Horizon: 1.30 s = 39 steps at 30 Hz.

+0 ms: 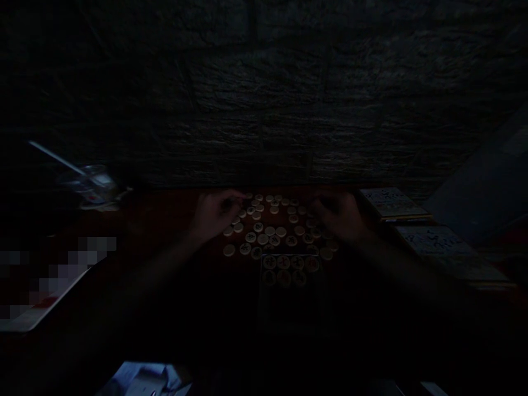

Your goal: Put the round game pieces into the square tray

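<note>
Many round xiangqi pieces (263, 239), pale with painted characters, lie scattered on the dark red table between my two hands. My left hand (216, 215) reaches in from the left, thumb and index finger curled together at the far left pieces; what lies between the fingertips is too dark to make out. On the opposite side my right hand (340, 214) has its fingers bent toward the right-hand pieces, and deep shadow hides the fingertips. Nearer to me stands a see-through box (261, 294) with several pieces in rows at its far end, some with red characters.
Behind the table rises a rough stone-block wall (264, 110). A clear cup (93, 187) with a straw stands at the left. Two printed boxes or books (445, 247) lie at the right. A pale-edged flat object (61, 297) sits at the left front. The light is very dim.
</note>
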Each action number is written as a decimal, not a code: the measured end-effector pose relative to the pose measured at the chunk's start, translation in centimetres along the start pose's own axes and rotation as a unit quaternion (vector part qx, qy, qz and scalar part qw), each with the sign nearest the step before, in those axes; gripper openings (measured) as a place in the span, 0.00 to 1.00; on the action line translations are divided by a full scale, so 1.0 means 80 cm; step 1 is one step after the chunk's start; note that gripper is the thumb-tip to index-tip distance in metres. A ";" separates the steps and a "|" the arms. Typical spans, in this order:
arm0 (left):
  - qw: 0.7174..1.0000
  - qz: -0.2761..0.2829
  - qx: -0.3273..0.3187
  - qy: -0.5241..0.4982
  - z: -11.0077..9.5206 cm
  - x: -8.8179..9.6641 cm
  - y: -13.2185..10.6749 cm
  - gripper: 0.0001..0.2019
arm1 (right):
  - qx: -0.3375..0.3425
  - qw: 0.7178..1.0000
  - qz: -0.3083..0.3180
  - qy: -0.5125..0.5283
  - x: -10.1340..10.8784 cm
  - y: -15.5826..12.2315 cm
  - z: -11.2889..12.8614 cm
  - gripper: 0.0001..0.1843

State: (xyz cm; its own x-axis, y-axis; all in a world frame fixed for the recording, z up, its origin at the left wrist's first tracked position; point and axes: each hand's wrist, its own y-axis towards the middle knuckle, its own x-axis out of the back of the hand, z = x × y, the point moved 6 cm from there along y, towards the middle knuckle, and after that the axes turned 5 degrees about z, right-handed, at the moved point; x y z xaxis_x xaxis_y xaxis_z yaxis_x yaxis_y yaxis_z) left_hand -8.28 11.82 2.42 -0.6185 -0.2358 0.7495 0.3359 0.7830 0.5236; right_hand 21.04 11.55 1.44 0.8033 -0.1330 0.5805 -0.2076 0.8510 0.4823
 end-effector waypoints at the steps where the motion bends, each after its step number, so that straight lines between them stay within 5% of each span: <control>1: 1.000 0.008 0.002 -0.002 -0.001 -0.002 0.000 0.12 | -0.017 1.000 -0.009 0.019 0.002 0.001 -0.003 0.15; 6: 0.999 0.027 0.018 -0.009 -0.004 -0.003 0.001 0.12 | -0.124 0.977 -0.118 0.127 0.019 0.004 -0.035 0.16; 11: 0.998 0.003 0.064 0.005 0.019 0.005 0.007 0.13 | -0.130 0.966 -0.192 0.113 0.033 0.008 -0.057 0.10; 17: 0.995 0.072 0.055 0.045 0.019 -0.010 0.007 0.11 | -0.120 0.988 -0.094 0.035 0.016 0.009 -0.049 0.13; 24: 0.983 0.165 -0.086 0.004 -0.019 -0.041 -0.003 0.16 | -0.049 0.992 0.078 -0.089 -0.011 0.004 -0.022 0.14; 28: 0.977 0.184 -0.103 0.021 -0.020 -0.049 -0.005 0.15 | 0.010 0.985 0.138 -0.105 -0.025 -0.001 -0.010 0.14; 34: 0.978 0.184 -0.095 0.021 -0.020 -0.044 -0.003 0.14 | 0.029 0.985 0.137 -0.099 -0.028 -0.003 -0.007 0.14; 39: 0.980 0.177 -0.090 0.023 -0.020 -0.041 -0.002 0.13 | -0.022 0.996 0.061 -0.054 -0.010 0.004 -0.016 0.14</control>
State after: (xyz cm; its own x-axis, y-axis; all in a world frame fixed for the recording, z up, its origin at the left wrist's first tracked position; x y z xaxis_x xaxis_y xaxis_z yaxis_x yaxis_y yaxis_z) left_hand -5.19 11.52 0.52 -0.4102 0.0026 0.9120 0.6462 0.7066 0.2886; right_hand 21.05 12.56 0.25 0.7083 -0.0781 0.7016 -0.2744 0.8853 0.3756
